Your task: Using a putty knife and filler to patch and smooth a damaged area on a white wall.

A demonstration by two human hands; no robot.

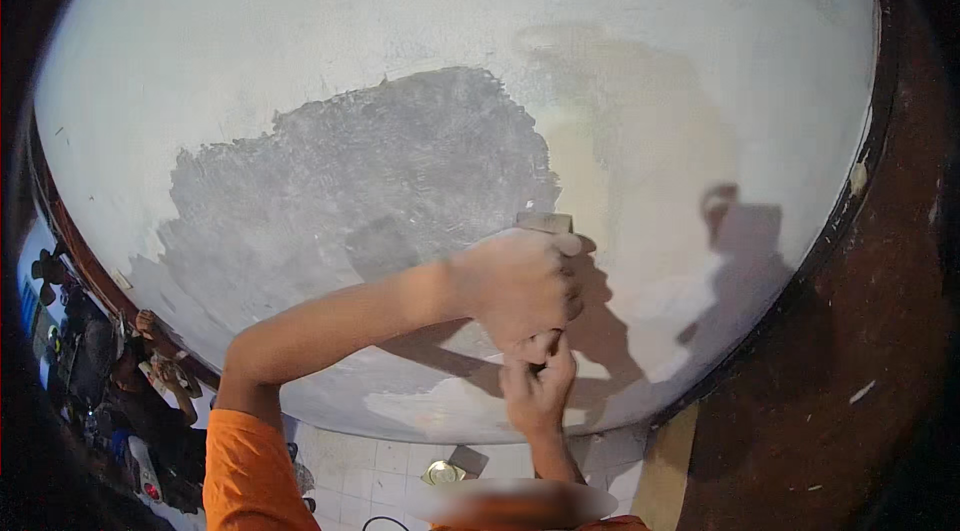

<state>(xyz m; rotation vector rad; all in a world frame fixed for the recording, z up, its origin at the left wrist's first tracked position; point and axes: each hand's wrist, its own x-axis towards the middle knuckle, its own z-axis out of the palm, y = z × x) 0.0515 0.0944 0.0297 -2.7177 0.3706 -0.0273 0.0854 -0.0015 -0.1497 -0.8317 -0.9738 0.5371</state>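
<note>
A pale wall [330, 11] fills most of the view, with a rough-edged grey patch [400, 146] in its middle. My left hand [525, 276], its arm reaching across from the lower left, is closed in front of the wall beside the patch's lower right edge. A flat grey-brown piece [545, 223] with a straight edge sticks out above its fingers; its exact kind is unclear. Just below, my right hand [540, 391] is closed, its fingertips up against the underside of the left hand. Anything inside the right hand's fingers is hidden.
Dark shadows [745, 231] fall across the wall. Brown trim [860, 176] borders it on the right. Below are a pale tiled floor [340, 456] and a small round gold-coloured container [442, 473]. Another person [155, 391] is at the far left, among dark clutter.
</note>
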